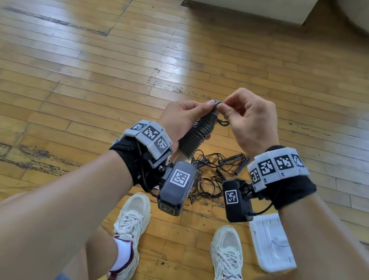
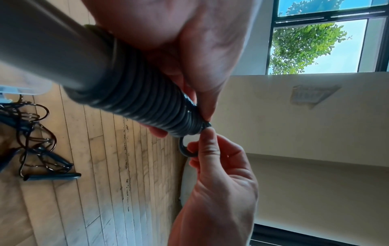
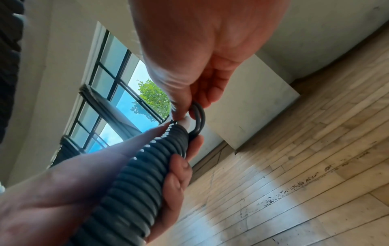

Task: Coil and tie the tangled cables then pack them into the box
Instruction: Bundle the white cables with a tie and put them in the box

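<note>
Head view: left hand (image 1: 182,121) grips a dark cable wound in tight, even turns into a coil (image 1: 198,133) around a grey handle-like core; the coil is held in the air above the wooden floor (image 1: 67,70), tilted, upper end away from the body. Right hand (image 1: 250,122) pinches the coil's upper tip between thumb and forefinger, a small dark loop hanging just below the pinch. Below the hands, a tangled pile of thin black cables (image 1: 216,177) with black handles lies on the floor, just ahead of two white sneakers (image 1: 130,229). A white plastic box (image 1: 271,244) lies on the floor beside the right shoe, partly hidden by the right forearm; its contents cannot be made out. Left wrist view: the coil (image 2: 147,103) runs from a smooth grey end into close black turns; left fingers (image 2: 200,66) are curled round it, and the right hand (image 2: 221,174) pinches the cable end at the last turn, with a small loop (image 2: 185,149) just beside it. The tangle (image 2: 31,141) lies on the floor at the left. Right wrist view: the coil (image 3: 147,174) sits in the left hand (image 3: 63,191); the right fingertips (image 3: 181,109) pinch at its tip, touching the loop (image 3: 199,116).
</note>
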A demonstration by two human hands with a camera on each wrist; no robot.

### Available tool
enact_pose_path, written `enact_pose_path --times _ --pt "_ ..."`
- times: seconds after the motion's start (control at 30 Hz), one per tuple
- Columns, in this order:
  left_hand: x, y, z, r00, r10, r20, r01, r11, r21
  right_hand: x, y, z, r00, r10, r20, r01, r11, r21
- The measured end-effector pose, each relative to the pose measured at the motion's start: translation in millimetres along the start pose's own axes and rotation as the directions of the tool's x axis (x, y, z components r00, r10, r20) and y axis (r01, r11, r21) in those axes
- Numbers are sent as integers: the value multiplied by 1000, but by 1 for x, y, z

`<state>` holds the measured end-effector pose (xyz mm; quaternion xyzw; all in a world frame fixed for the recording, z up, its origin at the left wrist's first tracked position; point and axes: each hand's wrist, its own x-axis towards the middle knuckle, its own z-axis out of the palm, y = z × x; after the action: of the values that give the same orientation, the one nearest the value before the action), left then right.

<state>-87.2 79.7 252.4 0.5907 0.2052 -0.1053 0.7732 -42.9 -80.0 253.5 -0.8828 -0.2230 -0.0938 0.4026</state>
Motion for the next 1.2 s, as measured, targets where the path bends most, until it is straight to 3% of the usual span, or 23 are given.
enact_pose_path --times 0.23,0.5,0.9,0.97,1.1,1.2 --pt "-2 -6 5 999 -17 -33 15 999 -47 -5 -11 13 998 -45 -46 30 962 -273" --pt "-1 3 -1 996 -50 -70 50 999 -3 -5 -8 -5 991 -70 118 88 984 -155" --pt "-2 0 4 999 -18 -36 18 1000 1 -12 -15 13 990 55 -132 -70 991 -117" --pt "-3 1 3 998 -63 -23 62 998 -23 -9 -16 11 992 88 -86 -93 994 -60" --pt "-2 9 -2 997 -80 -6 80 997 -5 1 -16 -9 975 152 164 -172 978 116" --pt "0 11 -4 995 -96 22 96 995 17 3 -16 -16 971 132 200 -163 976 143"
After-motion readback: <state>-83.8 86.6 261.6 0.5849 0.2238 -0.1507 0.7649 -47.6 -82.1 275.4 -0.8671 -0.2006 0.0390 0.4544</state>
